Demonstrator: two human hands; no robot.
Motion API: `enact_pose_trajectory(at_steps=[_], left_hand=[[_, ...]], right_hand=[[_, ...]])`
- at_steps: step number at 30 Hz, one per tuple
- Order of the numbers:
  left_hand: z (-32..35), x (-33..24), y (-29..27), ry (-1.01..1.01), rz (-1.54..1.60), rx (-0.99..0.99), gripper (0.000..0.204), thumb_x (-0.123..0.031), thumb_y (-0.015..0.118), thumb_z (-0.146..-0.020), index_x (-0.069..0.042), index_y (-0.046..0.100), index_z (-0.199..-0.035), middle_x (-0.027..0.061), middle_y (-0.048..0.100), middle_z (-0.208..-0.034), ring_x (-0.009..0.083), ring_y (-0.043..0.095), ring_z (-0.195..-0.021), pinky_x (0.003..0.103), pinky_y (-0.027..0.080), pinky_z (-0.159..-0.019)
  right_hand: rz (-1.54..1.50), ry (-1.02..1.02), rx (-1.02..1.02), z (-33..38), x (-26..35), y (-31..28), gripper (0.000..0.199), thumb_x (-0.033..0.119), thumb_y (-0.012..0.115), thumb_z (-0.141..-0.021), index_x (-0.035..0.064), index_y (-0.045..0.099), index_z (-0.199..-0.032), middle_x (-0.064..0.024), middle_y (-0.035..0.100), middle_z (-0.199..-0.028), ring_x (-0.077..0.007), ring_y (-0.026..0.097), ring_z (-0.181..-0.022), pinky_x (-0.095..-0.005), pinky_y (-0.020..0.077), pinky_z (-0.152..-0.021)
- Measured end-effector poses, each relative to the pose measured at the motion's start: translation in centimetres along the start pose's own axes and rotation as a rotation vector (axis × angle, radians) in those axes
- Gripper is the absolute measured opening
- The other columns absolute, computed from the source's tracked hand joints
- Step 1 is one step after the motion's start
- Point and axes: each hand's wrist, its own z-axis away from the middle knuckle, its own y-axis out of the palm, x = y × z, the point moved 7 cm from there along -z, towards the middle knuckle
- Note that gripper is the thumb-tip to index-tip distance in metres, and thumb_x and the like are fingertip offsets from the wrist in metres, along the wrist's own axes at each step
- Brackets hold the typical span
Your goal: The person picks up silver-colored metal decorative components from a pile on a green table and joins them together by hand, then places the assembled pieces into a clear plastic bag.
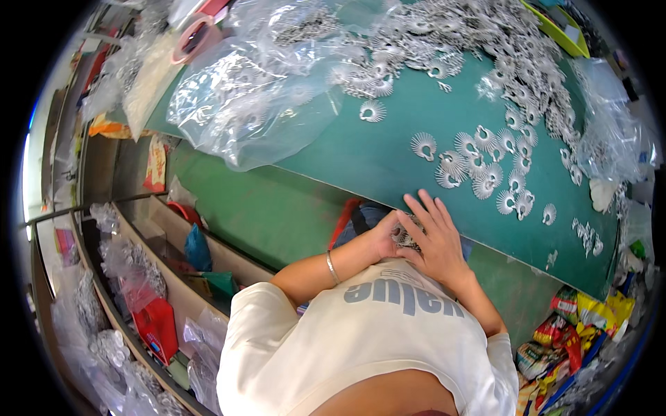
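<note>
1. Your left hand (387, 238) is at the near edge of the desk (388, 156), close to your body. Its fingers are partly hidden, so I cannot tell how firmly they are closed.
2. Your right hand (436, 243) is just beside it. Its fingers are stretched forward and a little apart, and the fingertips appear over the near edge of the desk.
3. Between your two hands there are small grey metal pieces (402, 236). Your hands cover them partly; I cannot tell their number or which hand carries them.
4. Beyond your right hand, toward the right edge, many fan-shaped pieces (454, 166) lie scattered on the desk, some overlapping, others apart.
5. A thick heap of similar pieces (527, 76) extends along the far edge and down toward the right edge.
6. At the left part of the desk, a clear plastic bag (239, 142) hangs over the near edge.
7. About writing: your white shirt (368, 340) bears large grey-blue letters (374, 292), which appear upside down. Below the near right corner, printed packets (603, 312) in yellow, red and green are piled; their small print is not clear.
8. Your left wrist wears a silver-coloured bracelet (331, 267).
</note>
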Motion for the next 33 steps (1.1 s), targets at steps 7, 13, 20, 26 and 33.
enact_pose_trajectory(at_steps=[7, 13, 20, 26, 33], left_hand=[[0.2, 1.0, 1.5, -0.181, 0.148, 0.270, 0.033, -0.023, 0.041, -0.088, -0.002, 0.058, -0.107, 0.0114, 0.061, -0.107, 0.0226, 0.058, -0.101, 0.041, 0.048, -0.085], [-0.5, 2.3, -0.9, -0.246, 0.318, 0.390, 0.030, -0.021, 0.050, -0.084, 0.003, 0.059, -0.100, 0.0158, 0.061, -0.105, 0.0231, 0.058, -0.100, 0.040, 0.047, -0.087], [7.2, -5.1, 5.0, 0.118, 0.434, 0.187, 0.032, -0.022, 0.056, -0.077, -0.002, 0.056, -0.103, 0.0163, 0.054, -0.111, 0.0274, 0.056, -0.095, 0.039, 0.049, -0.082], [14.8, -20.3, 1.5, 1.058, 0.626, -0.080, 0.033, -0.014, 0.044, -0.080, 0.001, 0.049, -0.109, 0.0183, 0.053, -0.108, 0.0311, 0.054, -0.100, 0.048, 0.044, -0.091], [19.6, -29.9, -2.1, 1.761, 0.160, -0.358, 0.038, -0.026, 0.037, -0.091, 0.003, 0.045, -0.114, 0.0152, 0.050, -0.116, 0.0250, 0.049, -0.106, 0.040, 0.036, -0.096]], right_hand=[[-0.126, -0.200, -0.075, 2.8, 0.5, 1.3, 0.035, 0.018, 0.068, -0.072, -0.0025, 0.058, -0.099, -0.0145, 0.058, -0.109, -0.0329, 0.054, -0.107, -0.0464, 0.0392, -0.095], [-0.257, -0.258, -0.152, 2.8, 1.1, -0.1, 0.032, 0.013, 0.069, -0.071, -0.0026, 0.060, -0.097, -0.0154, 0.061, -0.100, -0.0334, 0.059, -0.096, -0.0450, 0.0464, -0.083], [-0.290, 0.049, -0.585, 2.7, -2.6, -5.0, 0.019, -0.010, 0.055, -0.073, -0.0057, 0.060, -0.090, -0.0164, 0.061, -0.081, -0.0303, 0.058, -0.073, -0.0356, 0.0468, -0.067], [-0.295, 0.071, -0.623, 2.7, -3.1, -5.1, 0.016, -0.012, 0.053, -0.076, -0.0074, 0.059, -0.090, -0.0175, 0.060, -0.079, -0.0281, 0.056, -0.068, -0.0328, 0.0455, -0.064], [-0.127, 0.167, -0.627, 3.3, -5.1, -7.4, 0.018, -0.009, 0.056, -0.075, -0.0042, 0.061, -0.092, -0.0151, 0.058, -0.090, -0.0292, 0.055, -0.083, -0.0354, 0.0434, -0.076]])
